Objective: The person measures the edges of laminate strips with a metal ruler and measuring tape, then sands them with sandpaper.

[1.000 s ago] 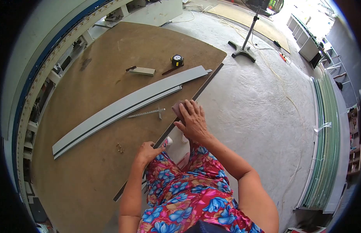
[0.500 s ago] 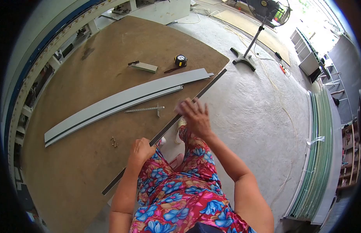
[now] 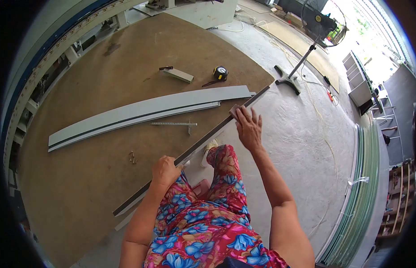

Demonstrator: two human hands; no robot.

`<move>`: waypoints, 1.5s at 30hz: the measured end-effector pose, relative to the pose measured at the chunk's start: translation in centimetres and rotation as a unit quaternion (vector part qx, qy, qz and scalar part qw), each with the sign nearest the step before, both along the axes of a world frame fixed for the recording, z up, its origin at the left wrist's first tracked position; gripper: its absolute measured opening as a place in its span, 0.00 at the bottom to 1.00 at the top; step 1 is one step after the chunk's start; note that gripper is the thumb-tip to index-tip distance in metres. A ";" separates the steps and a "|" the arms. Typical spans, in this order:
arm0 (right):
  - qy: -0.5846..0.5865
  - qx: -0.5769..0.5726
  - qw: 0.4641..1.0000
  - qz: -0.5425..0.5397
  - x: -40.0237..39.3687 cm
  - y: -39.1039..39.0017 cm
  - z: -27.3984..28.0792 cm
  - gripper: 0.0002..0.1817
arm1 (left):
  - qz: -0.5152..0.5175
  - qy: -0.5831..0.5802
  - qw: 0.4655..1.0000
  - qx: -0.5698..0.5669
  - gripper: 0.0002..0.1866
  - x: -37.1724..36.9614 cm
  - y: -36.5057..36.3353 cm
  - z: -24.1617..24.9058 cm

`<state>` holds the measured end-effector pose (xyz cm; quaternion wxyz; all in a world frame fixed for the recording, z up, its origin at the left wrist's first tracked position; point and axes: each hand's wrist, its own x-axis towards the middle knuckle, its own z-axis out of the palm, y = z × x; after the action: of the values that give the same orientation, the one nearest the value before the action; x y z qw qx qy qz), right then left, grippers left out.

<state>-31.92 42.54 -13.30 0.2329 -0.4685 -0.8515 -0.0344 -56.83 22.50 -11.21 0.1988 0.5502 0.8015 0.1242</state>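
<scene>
Long dark-edged strip [image 3: 203,140] is the thing to look at here, lying slantwise along the near side of the counter [image 3: 82,178], right in front of the person's legs. Its long axis runs from beside the left forearm, at the lower left, out to the upper right, so one end's close to the body and the other's ahead and off to the right. Narrow dark face is up, paler side shows underneath in places. Can't tell if it's actually resting on the counter or just held at the edge of it.

Hands are well apart, both on the line of that strip. Left hand [image 3: 166,171] is clamped over it, a bit nearer the close end. Right hand [image 3: 250,131] is further along, so it's the nearer one to the far end, fingers holding a small brownish block [image 3: 234,110] at the dark face. Thumb's hidden on that one, and I can't make out how hard it's pressing, if at all.

Past the strip on the counter there's a pale grooved panel [image 3: 149,102] at a shallower angle, with a metal rule with a crosspiece [image 3: 172,123] between the two. Tape measure [image 3: 220,73] is beyond the panel.
</scene>
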 end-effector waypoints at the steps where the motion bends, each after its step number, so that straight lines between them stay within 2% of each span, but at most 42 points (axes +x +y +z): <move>1: -0.023 0.001 0.999 0.038 -0.6 -0.7 0.2 0.28 | 0.005 -0.010 1.000 -0.012 0.17 0.0 0.2 0.1; 2: -0.047 0.000 0.996 0.077 -1.5 -2.2 0.1 0.27 | 0.011 -0.020 0.999 -0.026 0.17 0.1 0.3 0.3; 4: -0.004 -0.087 0.979 0.183 -2.9 -5.3 0.9 0.27 | 0.013 -0.028 0.999 -0.032 0.16 0.0 0.2 0.1; 6: -0.066 -0.013 0.984 0.167 -2.4 -4.3 0.3 0.28 | 0.003 -0.020 1.000 -0.014 0.15 -0.2 0.0 -0.8; 10: -0.033 0.014 0.999 -0.013 0.4 1.8 -0.2 0.26 | 0.010 -0.008 1.000 0.013 0.15 0.1 -0.2 -0.9; 13: -0.002 -0.012 1.000 0.007 0.0 1.2 -0.3 0.26 | 0.008 0.001 1.000 0.025 0.15 0.1 -0.2 -0.9; 16: -0.016 -0.061 0.984 0.164 -2.0 -3.4 1.1 0.26 | 0.011 -0.012 1.000 0.024 0.15 0.2 -0.4 -0.3; 17: -0.045 -0.024 0.988 0.149 -1.8 -2.9 0.7 0.24 | 0.010 -0.016 1.000 0.021 0.15 0.1 -0.3 -0.3; 18: -0.071 0.000 0.995 0.068 -1.3 -1.1 -0.2 0.22 | 0.009 -0.023 1.000 0.018 0.16 0.2 -0.4 -0.4; 20: 0.121 -0.007 0.992 0.037 -0.6 1.3 1.4 0.18 | 0.007 -0.025 1.000 0.013 0.16 0.2 -0.5 -0.8; 22: 0.232 -0.037 0.971 -0.037 -1.4 2.0 3.1 0.15 | 0.007 -0.024 1.000 0.012 0.16 0.0 -0.1 -0.8; 23: 0.252 -0.018 0.967 -0.036 -2.5 2.2 3.3 0.15 | 0.006 -0.025 1.000 0.008 0.16 0.0 0.0 -0.7; 24: 0.304 -0.124 0.944 -0.015 -4.0 1.8 4.0 0.15 | 0.003 -0.026 1.000 0.004 0.16 0.0 -0.2 -0.8; 26: 0.393 -0.322 0.861 0.024 -7.7 0.4 5.5 0.16 | 0.005 -0.020 0.999 0.035 0.14 0.2 -0.4 -1.1; 28: 0.322 -0.377 0.864 0.090 -11.0 -0.2 5.0 0.16 | 0.004 -0.015 0.999 0.050 0.12 0.3 -0.3 -1.3; 30: 0.273 -0.479 0.823 0.136 -14.3 -0.8 4.5 0.16 | 0.003 -0.009 0.999 0.045 0.11 0.4 -0.3 -1.8; 36: 0.290 -0.602 0.729 0.147 -23.9 1.4 3.1 0.15 | 0.016 -0.014 0.995 0.096 0.07 0.9 -0.7 -1.9; 39: 0.314 -0.628 0.687 0.187 -27.7 3.6 2.2 0.18 | 0.004 -0.021 0.998 0.055 0.06 0.7 -0.6 -0.5; 41: 0.140 -0.477 0.848 0.185 -29.9 6.9 0.9 0.20 | 0.014 -0.028 0.999 0.025 0.09 0.9 -0.5 -0.7; 42: 0.050 -0.386 0.904 0.179 -30.9 8.4 0.2 0.21 | 0.019 -0.030 0.999 0.009 0.10 1.0 -0.5 -0.9; 43: 0.117 -0.240 0.946 0.185 -31.2 9.1 -0.5 0.21 | 0.018 -0.028 0.999 0.023 0.10 1.1 -0.6 -1.1; 45: 0.060 -0.142 0.983 0.102 -32.3 12.0 -0.7 0.20 | 0.017 -0.021 0.998 0.048 0.09 1.1 -0.6 -1.6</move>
<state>-64.24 54.52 -14.02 0.2171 -0.4084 -0.8757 0.1386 -55.73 21.87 -12.78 0.1871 0.5428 0.7992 0.1778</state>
